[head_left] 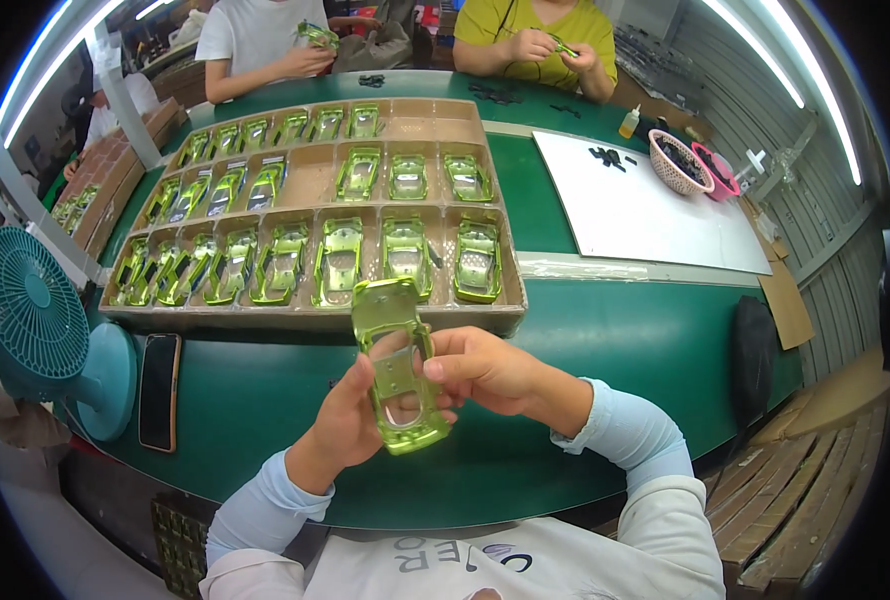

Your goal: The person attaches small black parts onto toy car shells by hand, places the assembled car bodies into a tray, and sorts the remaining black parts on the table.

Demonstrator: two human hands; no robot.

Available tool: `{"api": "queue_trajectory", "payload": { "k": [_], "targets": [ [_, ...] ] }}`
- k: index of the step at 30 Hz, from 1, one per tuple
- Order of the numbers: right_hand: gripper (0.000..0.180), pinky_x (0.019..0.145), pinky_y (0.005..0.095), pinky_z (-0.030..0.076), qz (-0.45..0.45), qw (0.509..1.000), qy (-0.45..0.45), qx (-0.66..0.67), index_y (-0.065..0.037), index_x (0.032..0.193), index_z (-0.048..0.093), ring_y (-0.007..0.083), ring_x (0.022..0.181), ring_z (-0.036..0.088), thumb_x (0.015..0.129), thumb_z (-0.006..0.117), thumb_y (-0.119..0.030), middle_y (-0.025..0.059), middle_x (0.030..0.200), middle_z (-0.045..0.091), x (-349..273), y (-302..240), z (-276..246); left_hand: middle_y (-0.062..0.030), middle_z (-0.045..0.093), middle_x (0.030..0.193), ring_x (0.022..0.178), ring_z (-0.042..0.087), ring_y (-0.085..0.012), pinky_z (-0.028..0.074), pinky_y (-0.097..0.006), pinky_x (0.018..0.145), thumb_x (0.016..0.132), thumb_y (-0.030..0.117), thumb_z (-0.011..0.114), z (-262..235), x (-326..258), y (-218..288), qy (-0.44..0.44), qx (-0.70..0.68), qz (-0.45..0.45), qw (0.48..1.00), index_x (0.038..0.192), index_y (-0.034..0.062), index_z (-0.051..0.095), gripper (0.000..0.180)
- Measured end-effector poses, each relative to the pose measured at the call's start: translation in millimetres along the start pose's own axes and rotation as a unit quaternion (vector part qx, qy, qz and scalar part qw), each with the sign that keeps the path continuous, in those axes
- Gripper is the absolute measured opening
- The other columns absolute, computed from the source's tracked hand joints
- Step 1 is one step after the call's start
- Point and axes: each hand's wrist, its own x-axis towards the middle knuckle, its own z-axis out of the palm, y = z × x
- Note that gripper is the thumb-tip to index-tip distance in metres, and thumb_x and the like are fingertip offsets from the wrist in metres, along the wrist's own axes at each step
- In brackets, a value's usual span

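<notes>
Gripping a translucent lime-green toy car body shell between left hand and right hand, thumbs along opposite long edges, fingers partly hidden behind. Holding it above the near part of the green counter, lengthwise from near to far, just on the near side of a divided cardboard tray. Inside the tray, set out in three rows, more lime-green car shells. To the left, a teal fan and, just beside its base, a dark-screened phone. To the far right, a white board with small black parts and a pale pink basket on top. Near the board's far edge, a small bottle of yellow liquid. Across the counter, a co-worker in a yellow-green top, both hands around a small green piece, too small to make out.
</notes>
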Motion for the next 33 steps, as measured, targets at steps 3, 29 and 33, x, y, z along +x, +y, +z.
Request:
{"api": "queue_trajectory", "payload": {
  "k": [3,29,33],
  "targets": [
    [0.022,0.044,0.0205,0.03,-0.014,0.999,0.036,0.034,-0.011,0.068,0.05,0.0078,0.048,0.04,0.075,0.066,-0.024,-0.0024,0.059,0.046,2.7,9.0,3.4,-0.0192,0.055,0.1,0.078,0.061,-0.0336,0.053,-0.045,0.065,0.081,0.062,0.033,-2.8,0.8,2.7,0.059,-0.183,-0.053,0.98,0.129,0.0083,0.03,0.072],
    [0.018,0.043,0.0345,0.04,-0.39,0.568,0.184,-0.702,-0.004,0.063,0.047,0.0242,0.05,0.051,0.074,0.059,-0.013,0.0079,0.058,0.046,0.4,-2.0,-4.9,-0.0147,0.051,0.109,0.094,0.055,-0.031,0.047,-0.044,0.079,0.088,0.052,0.028,-1.1,-3.3,4.2,-0.034,-0.08,0.003,0.996,0.132,0.0069,0.02,0.064],
    [0.019,0.043,0.033,0.04,-0.397,0.677,0.161,-0.599,-0.001,0.065,0.046,0.0248,0.048,0.049,0.08,0.052,-0.012,0.0096,0.058,0.045,0.7,1.9,-8.4,-0.022,0.053,0.102,0.089,0.057,-0.0343,0.048,-0.042,0.074,0.089,0.039,0.032,15.1,-2.7,17.0,0.037,-0.11,0.021,0.993,0.126,0.0029,0.034,0.052]
  ]
}}
